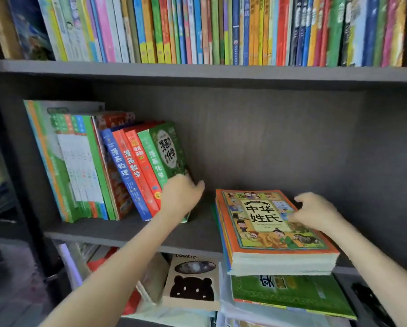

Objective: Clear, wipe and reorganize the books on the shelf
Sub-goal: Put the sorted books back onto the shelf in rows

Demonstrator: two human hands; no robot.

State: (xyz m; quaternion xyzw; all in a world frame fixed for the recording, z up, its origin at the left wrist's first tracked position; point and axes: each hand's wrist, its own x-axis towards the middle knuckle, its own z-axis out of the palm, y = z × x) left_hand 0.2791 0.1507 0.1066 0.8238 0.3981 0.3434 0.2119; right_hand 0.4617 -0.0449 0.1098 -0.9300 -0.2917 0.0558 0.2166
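On the middle shelf [131,228] a row of books leans to the left. The end one is a green book [169,149], and my left hand [181,197] grips its lower part, thumb out to the right. To the right lies a flat stack of books [280,260] with an orange-bordered cover [263,215] on top, jutting over the shelf's front edge. My right hand [315,213] rests on the far right part of that cover with loosely curled fingers, holding nothing.
The upper shelf [197,72] is packed with thin upright books [197,29]. Between the leaning row and the stack is a gap of bare shelf. Below, a green book [292,293] and a bear-cover book [193,284] lie flat on piles.
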